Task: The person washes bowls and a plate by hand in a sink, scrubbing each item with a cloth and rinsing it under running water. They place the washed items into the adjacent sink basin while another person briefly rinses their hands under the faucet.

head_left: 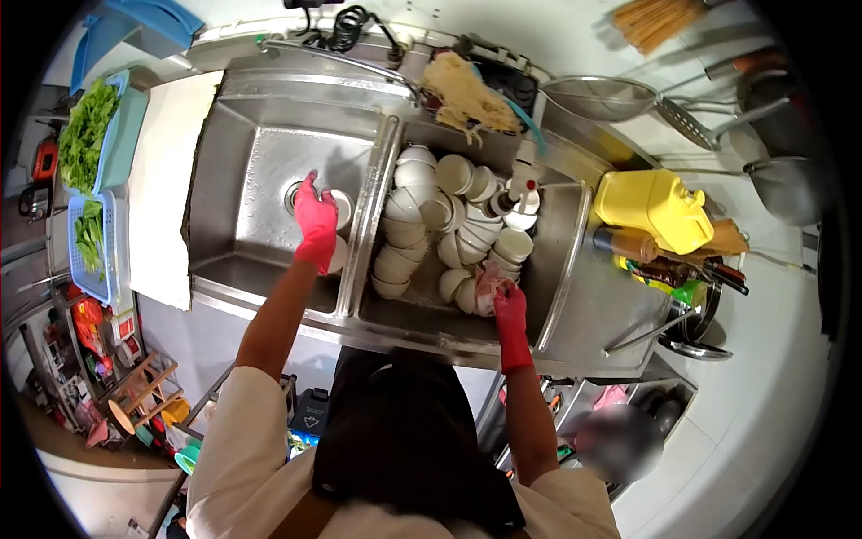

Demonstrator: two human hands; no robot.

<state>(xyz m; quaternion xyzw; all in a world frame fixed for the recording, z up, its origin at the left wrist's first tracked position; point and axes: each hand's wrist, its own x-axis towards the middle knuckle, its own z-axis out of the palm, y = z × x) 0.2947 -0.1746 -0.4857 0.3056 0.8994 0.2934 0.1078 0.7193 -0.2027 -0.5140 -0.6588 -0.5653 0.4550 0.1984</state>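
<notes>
Pink rubber gloves cover both of my hands. My left hand is over the left sink basin, fingers apart and holding nothing. Close beside it, two white bowls stand against the basin's right wall, partly hidden by the hand. In the right basin, my right hand is closed on a crumpled pale pink cloth. The cloth lies against white bowls at the near end of the pile. Many more stacked white bowls fill this basin, most tipped on their sides.
A long faucet pipe runs behind the left basin. A white board and baskets of leafy greens are at the left. On the right counter stand a yellow jug and bottles. Strainers hang on the wall.
</notes>
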